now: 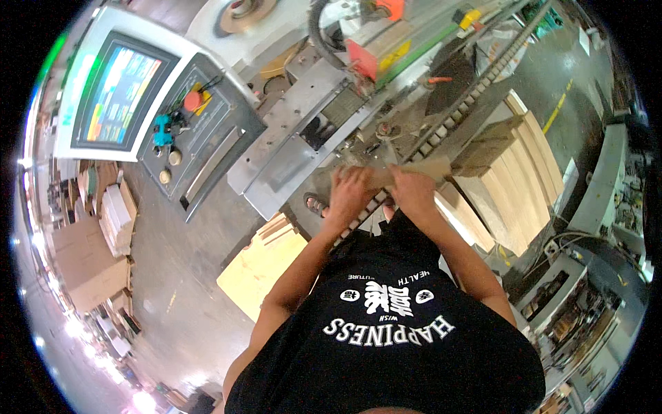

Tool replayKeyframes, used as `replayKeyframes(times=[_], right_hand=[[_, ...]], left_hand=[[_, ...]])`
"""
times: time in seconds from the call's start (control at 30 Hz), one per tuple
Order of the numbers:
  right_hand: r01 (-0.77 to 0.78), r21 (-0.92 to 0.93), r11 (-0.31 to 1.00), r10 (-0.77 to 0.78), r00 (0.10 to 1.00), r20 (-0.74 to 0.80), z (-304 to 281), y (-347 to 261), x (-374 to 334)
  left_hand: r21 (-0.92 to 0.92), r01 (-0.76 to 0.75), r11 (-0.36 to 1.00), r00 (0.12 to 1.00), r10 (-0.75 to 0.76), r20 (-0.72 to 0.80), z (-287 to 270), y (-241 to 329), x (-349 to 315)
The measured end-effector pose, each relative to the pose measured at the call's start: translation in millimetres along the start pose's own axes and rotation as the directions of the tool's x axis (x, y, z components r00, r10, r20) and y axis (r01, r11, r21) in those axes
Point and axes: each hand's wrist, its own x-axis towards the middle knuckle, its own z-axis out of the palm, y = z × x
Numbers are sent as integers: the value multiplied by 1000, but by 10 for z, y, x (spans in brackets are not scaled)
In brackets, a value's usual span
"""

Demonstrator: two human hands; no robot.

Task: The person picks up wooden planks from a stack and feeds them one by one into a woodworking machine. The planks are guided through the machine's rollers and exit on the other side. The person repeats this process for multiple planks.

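Both my hands are closed on a short light-brown wooden board (433,166), held roughly level over a chain conveyor (441,131). My left hand (350,192) grips it near one end, beside the grey metal machine table (293,162). My right hand (412,188) is closed around it further right, and part of the board sticks out past those fingers. The undersides of both hands and their thumbs are mostly hidden. Just right of my right hand stands a stack of pale wooden boards (510,186).
A control panel with a lit screen (121,96) and a red button (194,101) stands at the upper left. Low on the left is a yellowish sheet with wood strips (262,259). A cardboard box (89,262) sits further left; machinery (565,286) lines the right.
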Motion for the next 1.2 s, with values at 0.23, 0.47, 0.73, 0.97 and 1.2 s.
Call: replayKeyframes(times=[0.23, 0.47, 0.73, 0.97, 1.2], right_hand=[[167, 582, 795, -205, 979, -1, 522, -417, 828], [-317, 947, -57, -173, 937, 303, 1007, -978, 1456], [-100, 990, -105, -134, 987, 85, 1132, -1323, 1773], [-97, 955, -281, -129, 990, 62, 1095, -1408, 1759], [-31, 969, -244, -106, 994, 6, 897, -1238, 1828]], left_hand=[[33, 404, 914, 836, -355, -418, -53, -1355, -345], [-55, 497, 866, 673, -425, -605, -80, -1641, -84], [-89, 613, 785, 602, -537, -591, -148, -1956, -448], [-31, 632, 775, 639, -543, -546, -235, -2078, -467], [61, 609, 790, 693, -494, -525, -146, -2016, -240]])
